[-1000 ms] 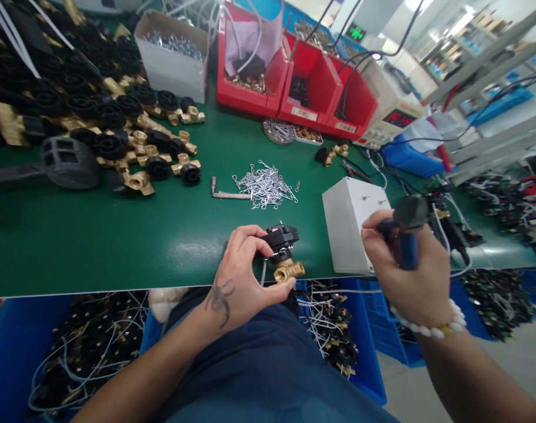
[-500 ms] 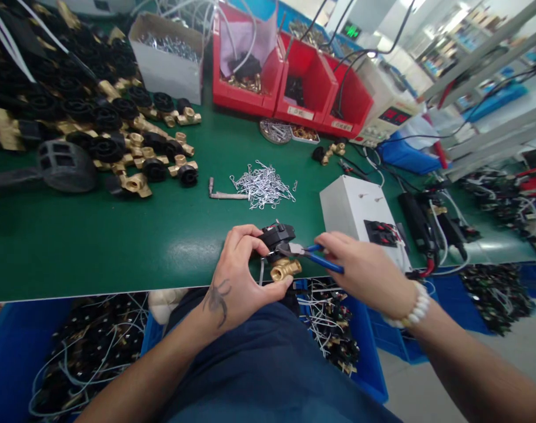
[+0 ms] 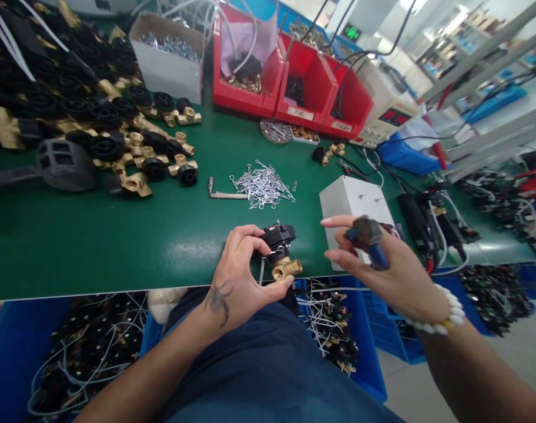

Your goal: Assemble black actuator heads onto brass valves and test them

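Observation:
My left hand (image 3: 241, 276) is closed around a brass valve with a black actuator head (image 3: 279, 235), at the bench's front edge. Its brass body (image 3: 285, 269) points toward me, and a small wire clip (image 3: 275, 251) shows at the black collar. To the right, my right hand (image 3: 382, 264) holds blue-handled pliers (image 3: 368, 238) in the palm, index finger and thumb stretched out and apart. The pliers are blurred and clear of the valve. Beyond the valve lies a pile of silver spring clips (image 3: 268, 185) with a bent metal hex key or bar (image 3: 228, 195) at its left.
A grey switch box (image 3: 351, 197) stands behind my right hand. Many brass valves (image 3: 140, 150) and a black mallet (image 3: 65, 164) fill the left side. Red bins (image 3: 303, 88) and a carton of metal pieces (image 3: 168, 64) line the back. Blue crates (image 3: 374, 364) sit below the edge.
Half a second ago the pliers' jaws were at the valve's collar; my right hand has since drawn back to the right and turned the pliers up. My left hand keeps its hold.

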Demonstrator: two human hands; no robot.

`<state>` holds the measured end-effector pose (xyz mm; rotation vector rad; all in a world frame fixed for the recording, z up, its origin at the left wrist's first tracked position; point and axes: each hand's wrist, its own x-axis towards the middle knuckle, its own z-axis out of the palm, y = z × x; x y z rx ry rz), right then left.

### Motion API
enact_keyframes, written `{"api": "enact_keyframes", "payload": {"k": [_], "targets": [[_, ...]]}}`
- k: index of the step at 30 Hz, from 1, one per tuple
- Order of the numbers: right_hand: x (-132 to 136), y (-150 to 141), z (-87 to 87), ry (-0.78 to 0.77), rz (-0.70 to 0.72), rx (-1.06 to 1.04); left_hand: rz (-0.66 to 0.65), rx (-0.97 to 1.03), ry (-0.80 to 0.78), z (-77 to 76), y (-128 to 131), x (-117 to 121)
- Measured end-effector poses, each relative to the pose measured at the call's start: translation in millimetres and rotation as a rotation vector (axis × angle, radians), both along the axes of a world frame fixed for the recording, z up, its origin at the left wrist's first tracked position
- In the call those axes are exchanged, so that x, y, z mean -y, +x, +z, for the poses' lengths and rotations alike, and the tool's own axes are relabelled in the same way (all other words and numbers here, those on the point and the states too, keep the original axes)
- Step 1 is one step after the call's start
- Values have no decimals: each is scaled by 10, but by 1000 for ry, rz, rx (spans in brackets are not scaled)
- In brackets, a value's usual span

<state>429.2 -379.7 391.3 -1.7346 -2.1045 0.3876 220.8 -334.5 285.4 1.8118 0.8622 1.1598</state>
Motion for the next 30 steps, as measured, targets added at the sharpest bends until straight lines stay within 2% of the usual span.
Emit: {"api": "enact_keyframes", "payload": {"k": [4,8,13,19,21,23,27,28,30], "targets": [[-15,-69,-202,-175,201,-116,-48,35,-7,-15,-11,-4],[-77,-105,-372,-210,261,-220,-49,55,-16,-24,-8,13],[-132,-57,-390,-216,338,-242,-28,48,-12,-18,-6,26],[-147,-61,-372,-177,364,-248,-9,22,1,-15,-7,9],[-132,-48,-309,-157,317,-246,-2,0,2,6,-12,3],[-102,-17,-233,-81,165,-268,16,-21,-18,33,-17,1],[-29,36,-170,304,-237,-409,27,-25,-52,65,-29,4],[-14,35,-174,346,-272,-355,27,-23,-51,65,-31,4],[11,16,-176,245,-205,-95,21,-19,-48,55,-33,4]]}}
